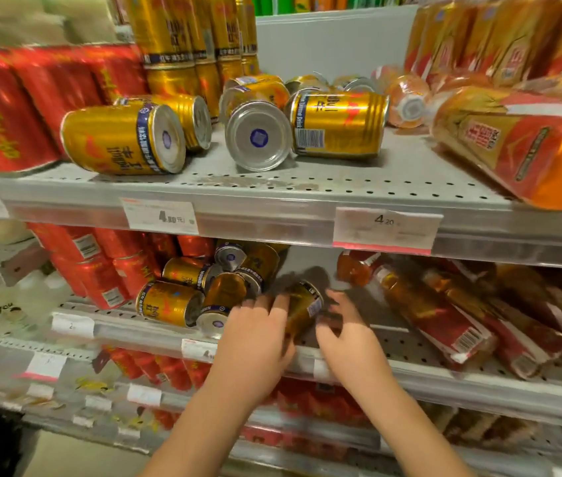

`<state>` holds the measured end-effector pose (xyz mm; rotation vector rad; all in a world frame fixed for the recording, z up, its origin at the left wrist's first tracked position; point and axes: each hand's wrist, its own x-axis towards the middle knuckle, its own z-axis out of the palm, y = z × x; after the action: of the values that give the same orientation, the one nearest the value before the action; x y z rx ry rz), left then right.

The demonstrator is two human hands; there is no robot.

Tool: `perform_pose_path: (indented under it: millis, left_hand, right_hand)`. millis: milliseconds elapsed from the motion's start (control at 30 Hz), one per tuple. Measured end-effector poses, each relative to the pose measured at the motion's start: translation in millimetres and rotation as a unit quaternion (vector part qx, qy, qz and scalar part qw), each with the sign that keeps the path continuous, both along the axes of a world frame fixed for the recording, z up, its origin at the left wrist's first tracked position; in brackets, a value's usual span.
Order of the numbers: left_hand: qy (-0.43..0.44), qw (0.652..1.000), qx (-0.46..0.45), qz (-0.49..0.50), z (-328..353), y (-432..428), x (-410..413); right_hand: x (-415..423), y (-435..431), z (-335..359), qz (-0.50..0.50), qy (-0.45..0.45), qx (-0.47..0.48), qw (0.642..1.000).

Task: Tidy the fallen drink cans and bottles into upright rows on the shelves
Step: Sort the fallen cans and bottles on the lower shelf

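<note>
Grey perforated shop shelf [410, 342]: my left hand [259, 328] touches a tilted gold can [303, 304]; my right hand [345, 333] spreads its fingers beside it, holding nothing. Blur hides whether my left fingers grip.

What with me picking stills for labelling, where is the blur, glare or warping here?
Head view: left hand, right hand and the gold can between them motion-smeared; red cans upper left blurred; fallen gold cans on the upper shelf sharp, glare on their metal; its edge bows slightly, wide lens.
</note>
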<state>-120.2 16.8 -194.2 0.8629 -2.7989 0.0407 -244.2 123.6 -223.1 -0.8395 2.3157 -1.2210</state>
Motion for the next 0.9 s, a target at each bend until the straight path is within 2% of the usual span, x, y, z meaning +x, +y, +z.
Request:
perform_pose_path:
  millis: [133,300,600,900]
  left_hand:
    - [0.003,0.999,-0.037,-0.033,1,-16,12]
    - [0.037,0.998,-0.032,-0.045,3,-30,27]
    - [0.111,0.992,0.032,-0.049,-1,-41,39]
    - [0.151,0.985,0.057,-0.065,-6,-41,47]
  right_hand:
    - [15,-20,-3,0.000,-0.006,-0.001,1.000]
    - [15,-31,0,-0.031,-0.006,-0.010,0.999]
    - [18,-23,-2,0.004,0.025,0.018,1.000]
    - [24,-18,0,0.008,0.062,0.049,0.997]
